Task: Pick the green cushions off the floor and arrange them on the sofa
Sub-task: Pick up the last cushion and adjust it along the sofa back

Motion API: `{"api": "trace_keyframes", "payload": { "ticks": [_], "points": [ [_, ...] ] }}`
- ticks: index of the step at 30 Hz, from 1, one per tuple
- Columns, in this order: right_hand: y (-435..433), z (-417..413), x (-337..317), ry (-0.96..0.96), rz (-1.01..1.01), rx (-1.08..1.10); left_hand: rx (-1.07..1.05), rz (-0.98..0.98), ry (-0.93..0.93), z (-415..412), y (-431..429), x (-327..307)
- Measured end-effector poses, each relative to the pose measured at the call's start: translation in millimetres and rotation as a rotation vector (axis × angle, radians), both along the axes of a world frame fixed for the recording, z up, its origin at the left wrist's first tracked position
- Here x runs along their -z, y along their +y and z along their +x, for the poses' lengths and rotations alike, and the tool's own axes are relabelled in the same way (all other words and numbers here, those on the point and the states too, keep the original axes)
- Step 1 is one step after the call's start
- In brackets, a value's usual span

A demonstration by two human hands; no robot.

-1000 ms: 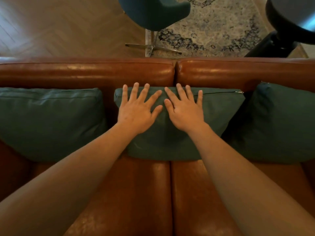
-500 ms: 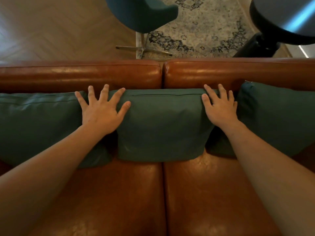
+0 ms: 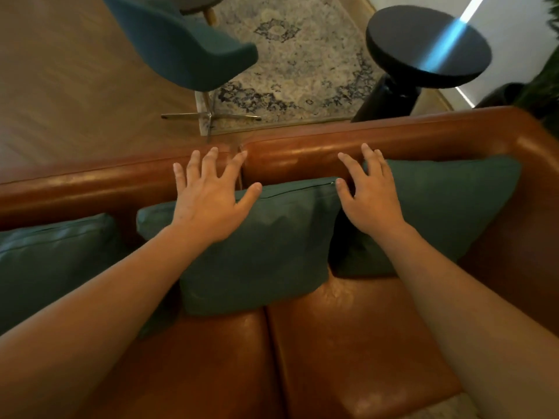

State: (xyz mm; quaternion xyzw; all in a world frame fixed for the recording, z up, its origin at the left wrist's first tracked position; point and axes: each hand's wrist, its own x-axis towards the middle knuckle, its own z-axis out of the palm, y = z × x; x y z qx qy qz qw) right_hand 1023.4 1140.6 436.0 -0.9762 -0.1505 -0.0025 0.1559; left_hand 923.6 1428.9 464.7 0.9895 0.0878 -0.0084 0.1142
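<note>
Three green cushions lean against the backrest of the brown leather sofa (image 3: 348, 343). The middle cushion (image 3: 266, 246) stands between my hands. My left hand (image 3: 208, 198) lies flat on its upper left corner, fingers spread and reaching the backrest. My right hand (image 3: 367, 198) rests with fingers apart at its upper right corner, over the gap to the right cushion (image 3: 447, 207). The left cushion (image 3: 51, 261) sits apart at the left edge of the view. Neither hand grips anything.
Behind the sofa stand a teal swivel chair (image 3: 181, 46) on a metal base and a round black side table (image 3: 423, 46). A patterned rug (image 3: 296, 62) covers part of the wooden floor (image 3: 60, 86). A dark plant (image 3: 544, 83) shows at the far right.
The view has swung and tilted to the right. Both hands have stayed at the middle cushion's top corners, fingers spread, and now reach further up toward the backrest.
</note>
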Motion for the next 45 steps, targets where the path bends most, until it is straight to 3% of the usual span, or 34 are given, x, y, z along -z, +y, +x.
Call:
{"api": "trace_keyframes", "payload": {
  "ticks": [6, 11, 15, 20, 26, 30, 35, 37, 39, 41, 42, 45],
  "points": [
    [-70, 15, 4, -0.117, 0.095, 0.130, 0.139, -0.097, -0.030, 40, -79, -10],
    [-150, 58, 30, 0.006, 0.118, 0.215, 0.285, -0.080, -0.037, 88, -160, 3],
    [-206, 105, 44, 0.144, 0.032, 0.093, 0.332, -0.016, -0.025, 132, -230, 21],
    [-234, 135, 66, 0.240, -0.183, -0.213, 0.288, 0.163, 0.178, 159, -287, 64],
    [-262, 153, 77, 0.201, -0.232, -0.433, 0.141, 0.229, 0.211, 145, -298, 83],
    [-336, 179, 88, 0.113, -0.302, -0.277, 0.146, 0.248, 0.222, 145, -300, 80],
    [-401, 207, 83, 0.180, -0.320, -0.045, 0.133, 0.236, 0.194, 142, -305, 80],
    [-405, 207, 83, 0.171, -0.128, 0.156, 0.041, 0.132, 0.083, 141, -311, 82],
    [-407, 205, 87, 0.205, 0.309, 0.399, -0.150, -0.122, -0.108, 138, -323, 85],
    [-403, 197, 90, 0.428, 0.796, 0.602, -0.402, -0.418, -0.272, 135, -339, 93],
    [-398, 191, 92, 0.573, 0.936, 0.655, -0.550, -0.586, -0.297, 135, -347, 96],
    [-385, 177, 104, 0.749, 1.057, 0.594, -0.933, -1.249, -0.180, 141, -368, 100]
  ]
}}
